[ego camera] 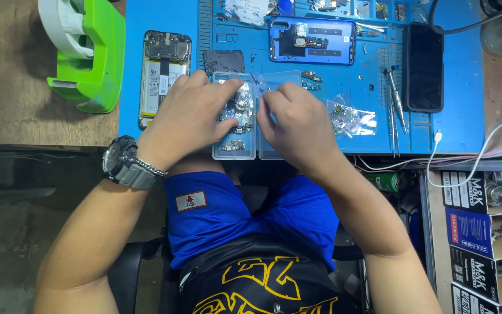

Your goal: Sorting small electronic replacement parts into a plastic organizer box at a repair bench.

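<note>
From the head view, looking down over a blue work mat (164,17) spread on a wooden bench. Resting on the near edge of the mat, a clear plastic box (235,148) lying open, its lid (283,78) folded out flat to the right, small phone parts showing inside. Covering the left half of the box, the left hand (190,113), fingers loosely curled over the compartments and touching the parts; whether anything is actually being pinched there, hard to tell. Wearing a grey wristwatch (126,163) on that wrist. Hovering just beside it over the lid, the right hand (300,119), fingertips drawn narrow together near the box's middle, possibly pinching a tiny piece, too small to make out. Lying left of the box, an opened phone (164,70) with its battery exposed. Sitting farther back on the mat, a blue phone back shell (312,39). Lying right of the right hand, small clear bags of parts (350,119), then a screwdriver (396,96) and a dark phone (424,67). Standing off the mat at far left, a green tape dispenser (91,52).
</note>
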